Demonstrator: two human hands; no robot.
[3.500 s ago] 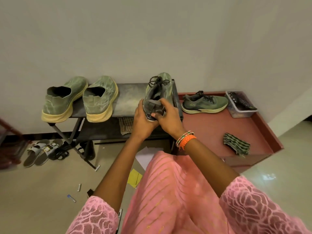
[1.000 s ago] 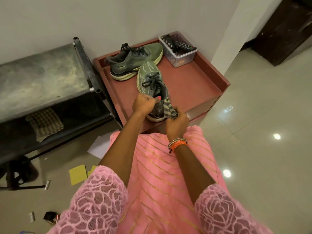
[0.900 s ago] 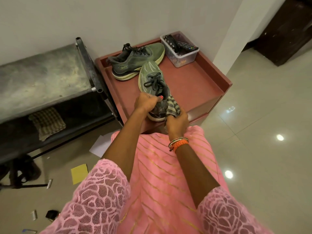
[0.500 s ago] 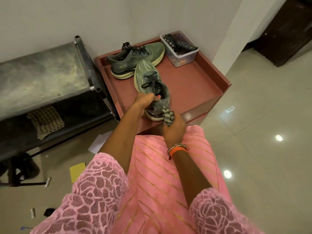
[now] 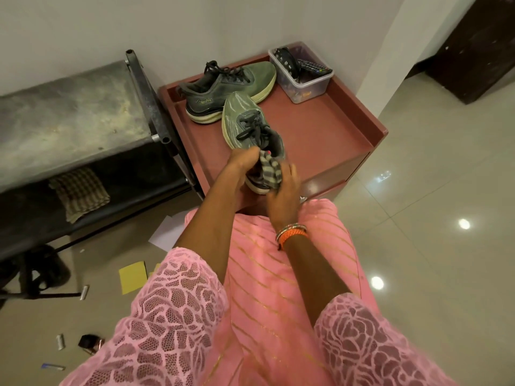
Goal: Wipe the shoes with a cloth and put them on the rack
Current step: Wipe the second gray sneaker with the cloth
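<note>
My left hand [image 5: 241,164] grips the heel end of a green laced sneaker [image 5: 245,121], holding it above the red cabinet top [image 5: 320,135] with its toe pointing away from me. My right hand [image 5: 284,190] presses a striped grey cloth [image 5: 269,172] against the sneaker's heel; its fingers lie fairly straight over the cloth. The matching second sneaker [image 5: 228,89] lies on its sole at the back of the cabinet top. The grey metal shoe rack [image 5: 69,112] stands to the left.
A clear plastic box [image 5: 302,69] with remotes sits at the cabinet's back right corner. A checked cloth [image 5: 79,192] lies on the rack's lower shelf. Papers and small items litter the floor [image 5: 133,277] at the left. Glossy tiled floor spreads to the right.
The sneaker came off the rack and now hangs over the red cabinet. My right hand picked up the striped cloth and has slid it up over the heel in the last second.
</note>
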